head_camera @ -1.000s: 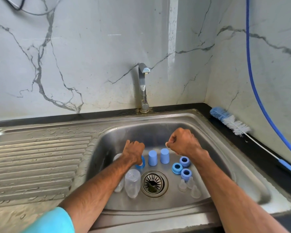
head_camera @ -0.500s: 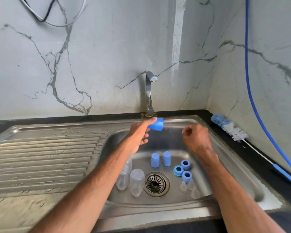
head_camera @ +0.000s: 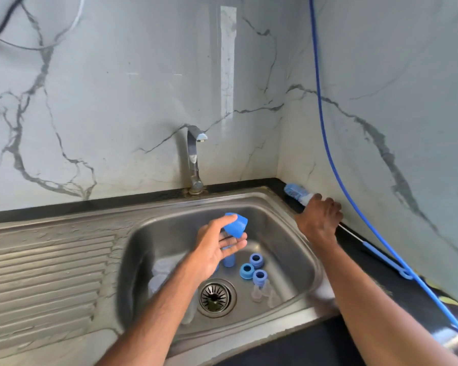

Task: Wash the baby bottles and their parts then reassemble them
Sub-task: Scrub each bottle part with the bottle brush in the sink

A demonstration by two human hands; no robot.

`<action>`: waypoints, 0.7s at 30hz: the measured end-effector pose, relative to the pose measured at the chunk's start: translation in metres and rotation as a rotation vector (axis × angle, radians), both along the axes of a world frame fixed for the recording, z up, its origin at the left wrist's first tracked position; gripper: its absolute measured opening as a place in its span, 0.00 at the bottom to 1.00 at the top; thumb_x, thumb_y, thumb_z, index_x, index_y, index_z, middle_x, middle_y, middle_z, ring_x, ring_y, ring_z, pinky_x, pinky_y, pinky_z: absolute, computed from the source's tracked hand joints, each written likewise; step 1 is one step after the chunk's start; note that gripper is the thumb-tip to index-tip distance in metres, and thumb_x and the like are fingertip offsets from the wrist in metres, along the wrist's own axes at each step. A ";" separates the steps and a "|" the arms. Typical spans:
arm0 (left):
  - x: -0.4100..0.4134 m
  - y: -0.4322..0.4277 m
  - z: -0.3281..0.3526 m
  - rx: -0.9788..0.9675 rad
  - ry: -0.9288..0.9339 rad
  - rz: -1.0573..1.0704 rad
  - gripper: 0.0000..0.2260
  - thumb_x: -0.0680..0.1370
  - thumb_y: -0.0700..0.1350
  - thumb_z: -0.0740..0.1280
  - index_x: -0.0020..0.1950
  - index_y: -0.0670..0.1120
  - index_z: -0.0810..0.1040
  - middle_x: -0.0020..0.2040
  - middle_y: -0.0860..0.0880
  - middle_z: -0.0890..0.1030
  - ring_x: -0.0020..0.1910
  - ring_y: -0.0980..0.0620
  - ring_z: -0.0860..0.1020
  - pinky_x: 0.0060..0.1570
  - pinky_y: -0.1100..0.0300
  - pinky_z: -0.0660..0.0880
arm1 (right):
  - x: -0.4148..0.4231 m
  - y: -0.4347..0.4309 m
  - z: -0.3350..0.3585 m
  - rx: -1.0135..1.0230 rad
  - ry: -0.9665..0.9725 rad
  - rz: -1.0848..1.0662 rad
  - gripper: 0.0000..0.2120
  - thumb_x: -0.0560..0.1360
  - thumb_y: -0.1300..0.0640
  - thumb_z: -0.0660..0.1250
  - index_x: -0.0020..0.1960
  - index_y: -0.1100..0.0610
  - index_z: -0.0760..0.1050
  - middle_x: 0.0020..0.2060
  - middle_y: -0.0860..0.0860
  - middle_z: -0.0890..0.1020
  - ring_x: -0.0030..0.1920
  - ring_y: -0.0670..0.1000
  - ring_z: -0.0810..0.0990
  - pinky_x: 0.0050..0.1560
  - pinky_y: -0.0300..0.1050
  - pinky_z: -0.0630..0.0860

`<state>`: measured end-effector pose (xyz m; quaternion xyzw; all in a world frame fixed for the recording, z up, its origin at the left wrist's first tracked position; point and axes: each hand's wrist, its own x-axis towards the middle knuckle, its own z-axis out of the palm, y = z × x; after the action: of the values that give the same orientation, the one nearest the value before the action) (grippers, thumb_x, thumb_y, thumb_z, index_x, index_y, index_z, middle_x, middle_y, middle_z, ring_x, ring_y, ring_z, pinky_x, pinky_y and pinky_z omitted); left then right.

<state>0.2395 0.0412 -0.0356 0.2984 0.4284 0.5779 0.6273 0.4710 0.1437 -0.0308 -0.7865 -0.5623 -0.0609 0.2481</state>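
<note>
Washing apparently at its start: left hand (head_camera: 217,249) pinches a blue cap (head_camera: 236,225) between thumb and fingers above the sink (head_camera: 275,207). Right hand (head_camera: 320,220) lies over the brush (head_camera: 296,192) on the counter (head_camera: 381,273); whether its fingers grip cannot be told. No water leaves the tap (head_camera: 193,159). Rings (head_camera: 257,260), teats (head_camera: 262,291) and blurred bottles (head_camera: 159,273) sit separate in the sink, all unassembled.

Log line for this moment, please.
left hand: holds blue cap over sink | right hand: on bottle brush, grip unclear | tap: no water seen | blue rings, clear teats: in sink
</note>
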 end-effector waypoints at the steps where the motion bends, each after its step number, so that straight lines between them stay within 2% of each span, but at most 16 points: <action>1: 0.001 -0.002 0.001 -0.008 -0.003 0.010 0.19 0.77 0.45 0.74 0.64 0.37 0.78 0.56 0.33 0.84 0.49 0.41 0.86 0.44 0.53 0.85 | 0.006 0.001 0.000 -0.056 -0.025 0.006 0.18 0.77 0.55 0.70 0.64 0.60 0.73 0.61 0.61 0.77 0.64 0.63 0.75 0.62 0.56 0.74; 5: 0.001 -0.005 0.002 -0.032 0.015 0.022 0.18 0.76 0.45 0.75 0.61 0.38 0.78 0.57 0.33 0.84 0.48 0.40 0.86 0.42 0.53 0.85 | 0.022 0.003 0.000 -0.075 -0.113 0.065 0.15 0.81 0.52 0.68 0.63 0.59 0.71 0.60 0.59 0.80 0.63 0.61 0.78 0.58 0.53 0.75; 8: 0.001 -0.004 -0.001 -0.036 0.056 0.016 0.17 0.76 0.46 0.76 0.61 0.39 0.79 0.58 0.32 0.83 0.47 0.40 0.86 0.42 0.53 0.85 | 0.018 0.004 0.003 -0.056 -0.137 0.125 0.14 0.83 0.52 0.65 0.64 0.60 0.70 0.59 0.59 0.81 0.61 0.61 0.79 0.56 0.54 0.75; 11: 0.000 -0.003 0.000 -0.051 0.043 0.031 0.17 0.78 0.46 0.74 0.62 0.38 0.78 0.58 0.32 0.83 0.46 0.40 0.86 0.41 0.53 0.85 | 0.006 0.000 0.005 0.022 -0.099 0.186 0.13 0.84 0.55 0.63 0.64 0.61 0.70 0.58 0.61 0.81 0.58 0.63 0.80 0.55 0.55 0.76; 14: -0.004 -0.001 0.004 -0.065 0.012 0.085 0.15 0.79 0.46 0.73 0.61 0.39 0.77 0.58 0.32 0.83 0.47 0.39 0.85 0.40 0.53 0.85 | -0.017 -0.017 0.014 0.160 0.009 0.308 0.09 0.83 0.60 0.59 0.60 0.63 0.72 0.52 0.63 0.83 0.52 0.67 0.82 0.48 0.55 0.76; 17: -0.014 0.002 0.008 -0.085 -0.035 0.150 0.13 0.80 0.49 0.71 0.58 0.41 0.76 0.59 0.34 0.83 0.43 0.41 0.84 0.33 0.57 0.83 | -0.043 -0.046 0.029 0.230 0.084 0.448 0.12 0.79 0.64 0.56 0.59 0.62 0.75 0.47 0.63 0.84 0.47 0.68 0.82 0.43 0.54 0.75; 21: -0.035 0.006 0.010 -0.092 -0.095 0.249 0.13 0.82 0.50 0.69 0.58 0.41 0.76 0.57 0.35 0.82 0.41 0.43 0.83 0.29 0.59 0.81 | -0.079 -0.074 0.031 0.209 0.152 0.606 0.17 0.77 0.64 0.58 0.61 0.56 0.78 0.49 0.59 0.85 0.49 0.67 0.81 0.42 0.51 0.71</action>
<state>0.2048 0.0471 -0.0255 0.1863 0.4579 0.6446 0.5832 0.3919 0.0702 -0.0002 -0.5561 -0.7412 0.0172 0.3755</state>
